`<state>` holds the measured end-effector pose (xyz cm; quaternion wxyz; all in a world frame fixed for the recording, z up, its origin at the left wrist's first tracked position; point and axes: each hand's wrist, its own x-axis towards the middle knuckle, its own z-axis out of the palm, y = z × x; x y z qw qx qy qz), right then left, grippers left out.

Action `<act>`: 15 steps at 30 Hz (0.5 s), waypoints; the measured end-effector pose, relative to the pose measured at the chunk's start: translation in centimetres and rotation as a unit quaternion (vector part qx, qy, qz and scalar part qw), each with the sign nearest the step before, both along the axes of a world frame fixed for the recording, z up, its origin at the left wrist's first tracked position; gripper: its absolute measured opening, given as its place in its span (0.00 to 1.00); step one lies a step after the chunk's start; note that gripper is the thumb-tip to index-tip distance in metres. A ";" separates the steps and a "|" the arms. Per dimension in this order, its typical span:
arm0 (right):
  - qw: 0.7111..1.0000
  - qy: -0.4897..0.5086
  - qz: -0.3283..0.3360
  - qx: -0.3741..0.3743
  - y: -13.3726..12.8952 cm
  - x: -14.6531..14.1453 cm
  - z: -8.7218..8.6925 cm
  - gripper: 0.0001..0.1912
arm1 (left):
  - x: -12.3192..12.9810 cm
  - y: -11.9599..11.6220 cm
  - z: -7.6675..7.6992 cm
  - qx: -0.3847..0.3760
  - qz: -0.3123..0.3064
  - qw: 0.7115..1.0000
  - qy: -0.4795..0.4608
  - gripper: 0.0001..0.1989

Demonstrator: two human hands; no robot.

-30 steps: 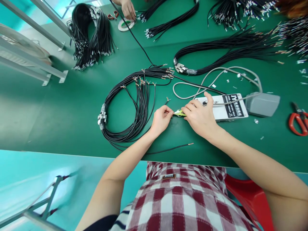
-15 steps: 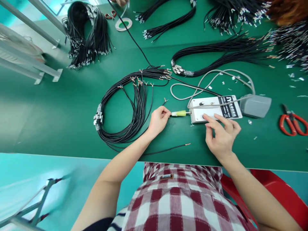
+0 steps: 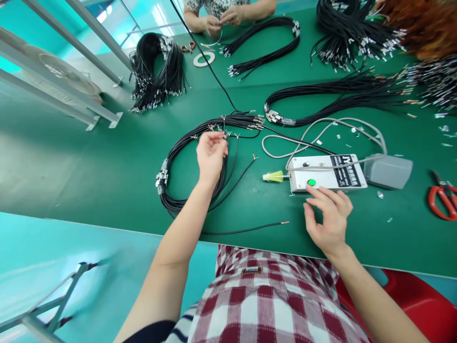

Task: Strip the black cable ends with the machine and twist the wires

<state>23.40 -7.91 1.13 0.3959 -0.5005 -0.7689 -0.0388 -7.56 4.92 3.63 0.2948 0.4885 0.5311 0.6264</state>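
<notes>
My left hand (image 3: 211, 157) is over the near coil of black cables (image 3: 183, 131), its fingers curled together by the bare copper ends. What they pinch, if anything, is hidden. My right hand (image 3: 330, 216) has its fingers apart and holds nothing; its index fingertip is just below the green button (image 3: 312, 182) of a white box (image 3: 300, 166) with a black label. From the box's left side sticks a yellow-green tip (image 3: 274, 176), with nothing in it that I can see. A single cable with a bare end (image 3: 250, 231) lies nearer to me.
Red-handled cutters (image 3: 442, 202) lie at the right, past a grey power adapter (image 3: 389, 170). More cable bundles (image 3: 303, 116) and a tape roll (image 3: 204, 59) lie farther back. Across the table a co-worker's hands (image 3: 224, 20) handle something thin. Metal posts (image 3: 71, 88) stand at the left.
My left hand has moved left from the yellow-green tip to the cable coil. A cable with a twisted end now lies right of the coil. My right fingers have slid down, uncovering the green button.
</notes>
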 end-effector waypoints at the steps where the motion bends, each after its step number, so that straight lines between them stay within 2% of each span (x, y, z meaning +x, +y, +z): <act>1: 1.000 0.005 0.018 -0.009 -0.2 -0.2 -0.1 0.13 | -0.8 1.1 0.1 0.006 0.033 0.999 0.032 0.09; 3: 0.998 0.017 0.051 -0.026 -0.4 -0.3 -0.3 0.14 | -1.9 1.8 0.2 -0.031 0.075 0.988 0.134 0.11; 4: 0.997 0.023 0.062 -0.031 -0.4 -0.3 -0.4 0.14 | -2.0 1.3 0.0 -0.049 0.083 0.976 0.197 0.13; 6: 0.996 0.034 0.071 -0.036 -0.3 -0.2 -0.6 0.15 | -1.4 -1.5 -0.4 -0.041 0.067 0.942 0.326 0.16; 7: 0.996 0.037 0.075 -0.037 -0.3 -0.2 -0.7 0.15 | -0.8 -3.4 -0.6 -0.029 0.036 0.922 0.383 0.15; 9: 0.994 0.034 0.095 -0.042 -0.1 -0.2 -0.8 0.14 | 0.3 -7.3 -1.0 -0.038 -0.072 0.874 0.480 0.13; 11: 0.990 0.020 0.129 -0.056 -0.1 -0.2 -0.8 0.13 | 0.9 -10.0 -1.3 -0.080 -0.112 0.812 0.568 0.10; 13: 0.984 -0.010 0.161 -0.078 -0.1 -0.2 -0.7 0.12 | 0.8 -11.1 -1.3 -0.128 -0.069 0.774 0.616 0.11; 15: 0.975 -0.050 0.184 -0.116 -0.2 -0.3 -0.6 0.12 | 0.6 -11.2 -0.9 -0.149 -0.019 0.770 0.620 0.10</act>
